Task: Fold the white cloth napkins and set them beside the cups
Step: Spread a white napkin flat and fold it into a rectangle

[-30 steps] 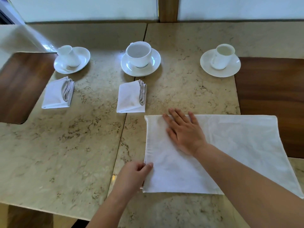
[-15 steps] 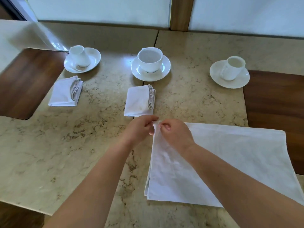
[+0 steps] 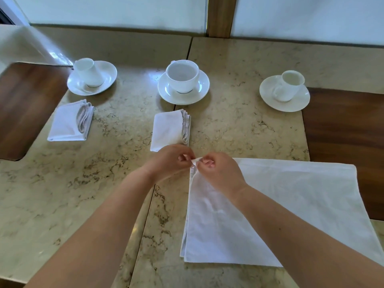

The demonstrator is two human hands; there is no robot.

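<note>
The white cloth napkin (image 3: 280, 208) lies flat and part-folded at lower right of the frame on the marble surface (image 3: 62, 194), its upper left corner lifted at frame centre. There the fingers (image 3: 204, 162) of the right hand (image 3: 220, 173) and those of the left hand (image 3: 172, 161) are curled and pinch that corner, seemingly separating or aligning the layers. Outward from the hands, two folded napkins sit on the surface: one (image 3: 169, 129) just above the left hand, below the middle cup (image 3: 182, 76), another (image 3: 70, 121) at left, below the left cup (image 3: 87, 71). The right cup (image 3: 288, 85) on its saucer (image 3: 299, 102), at upper right, has no napkin beside it, so I judge this is the last one. The risk: with the grip on one small corner, the layered left edge may slide apart when pulled, giving a crooked fold; a wide sweep could also nudge the folded napkin close to the left hand.
</note>
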